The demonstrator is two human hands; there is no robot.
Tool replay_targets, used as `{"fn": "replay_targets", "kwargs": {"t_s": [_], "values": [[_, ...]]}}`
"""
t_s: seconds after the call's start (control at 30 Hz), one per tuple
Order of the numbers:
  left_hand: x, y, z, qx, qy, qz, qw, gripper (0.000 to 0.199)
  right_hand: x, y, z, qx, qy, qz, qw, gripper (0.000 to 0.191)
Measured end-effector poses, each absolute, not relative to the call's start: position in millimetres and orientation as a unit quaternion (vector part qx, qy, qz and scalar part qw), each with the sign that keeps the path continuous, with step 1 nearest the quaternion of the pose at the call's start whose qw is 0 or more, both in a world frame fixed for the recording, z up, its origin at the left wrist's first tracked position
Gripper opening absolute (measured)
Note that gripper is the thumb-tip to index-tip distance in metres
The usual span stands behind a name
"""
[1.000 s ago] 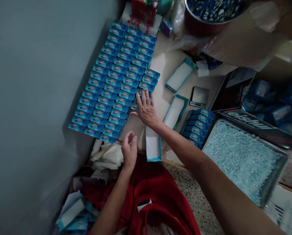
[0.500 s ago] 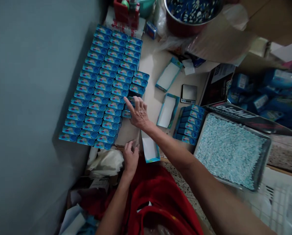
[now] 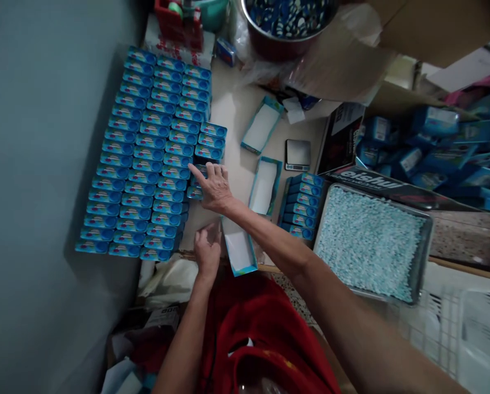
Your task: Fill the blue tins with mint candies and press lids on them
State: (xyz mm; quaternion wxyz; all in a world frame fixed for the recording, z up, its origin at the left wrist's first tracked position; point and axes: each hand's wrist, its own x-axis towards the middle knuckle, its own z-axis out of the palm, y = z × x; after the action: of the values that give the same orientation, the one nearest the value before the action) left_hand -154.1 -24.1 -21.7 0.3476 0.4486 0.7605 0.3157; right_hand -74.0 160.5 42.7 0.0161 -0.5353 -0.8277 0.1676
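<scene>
Several columns of small blue boxes (image 3: 140,164) stand in a block beside the wall. Over the short right-hand column is my right hand (image 3: 212,186), its index finger stretched toward the boxes and its palm covering part of them. Whether it grips a box is hidden. My left hand (image 3: 207,246) hovers near the table's front edge with fingers curled and slightly apart, nothing visible in it. Just right of it lies an open tray-like box (image 3: 239,246) with a white inside. Two similar ones (image 3: 263,125) (image 3: 265,186) lie farther back.
A small scale (image 3: 298,154) and a short stack of blue boxes (image 3: 302,205) stand to the right. Beyond them are a metal tray of pale blue pellets (image 3: 365,246) and a carton of blue packs (image 3: 429,148). A large bowl (image 3: 269,46) stands at the back.
The view has shifted, so the table's contents appear farther left. Both hands keep nearly the same places relative to the boxes.
</scene>
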Motion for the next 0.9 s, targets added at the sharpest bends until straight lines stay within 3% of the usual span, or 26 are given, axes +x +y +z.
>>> {"fn": "replay_targets", "kwargs": {"t_s": [0.2,0.33,0.4,0.53,0.7,0.9], "values": [[-124,19,-4,0.609,0.709,0.254,0.25,0.027,30,127,79,-0.567,-0.803,0.136,0.122,0.103],[-72,85,6,0.673,0.679,0.127,0.265,0.047,118,141,63,-0.596,-0.775,0.128,0.163,0.109],[-46,117,8,0.68,0.675,0.038,0.282,0.06,145,157,50,-0.603,-0.772,0.136,0.146,0.108],[-20,146,4,0.663,0.68,-0.075,0.303,0.062,159,178,43,-0.599,-0.786,0.135,0.071,0.107],[-19,133,-4,0.662,0.683,-0.087,0.297,0.059,144,193,45,-0.577,-0.807,0.128,-0.017,0.104],[-15,134,-2,0.66,0.686,-0.07,0.299,0.057,155,202,32,-0.541,-0.829,0.138,-0.021,0.117]]}}
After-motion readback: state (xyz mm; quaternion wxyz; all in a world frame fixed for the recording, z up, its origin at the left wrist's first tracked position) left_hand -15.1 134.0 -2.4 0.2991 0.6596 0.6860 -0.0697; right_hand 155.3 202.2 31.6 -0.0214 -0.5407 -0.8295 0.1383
